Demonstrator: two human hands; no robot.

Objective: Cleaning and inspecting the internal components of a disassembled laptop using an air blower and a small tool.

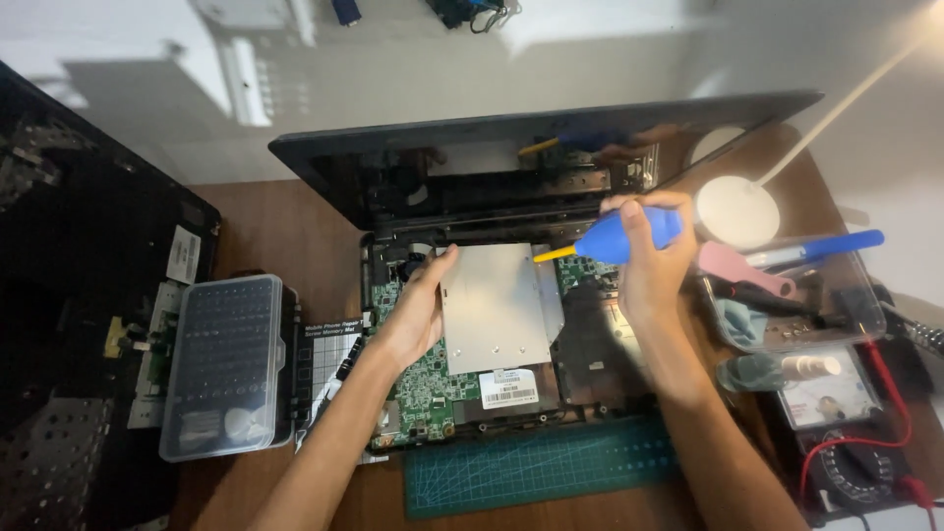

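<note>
The step in hand looked like blowing dust out of an opened laptop (492, 324) that lay near the middle of the tabletop (285, 226), its base cover off and the green board bare. The right hand (649, 265) had its grip closed round a blue blower (629, 236), yellow nozzle aimed left at the gap above a silver drive (497, 305). The left hand (418, 310) lay open and flat, fingers spread, pressing the drive's left edge and grasping nothing. By my judgement, the next squeeze called for a steady nozzle close to the board without touching it, and the drive kept from shifting.

Toward the left edge stood a clear bit case (224, 364), lid shut, with rows of dark bits and a few pale pieces at its near end. Toward the right edge a clear tray (865, 295) held a blue pen, a pink pry tool, a dark-handled tool and a grey cloth. A green mat (541, 462) lay along the near edge.
</note>
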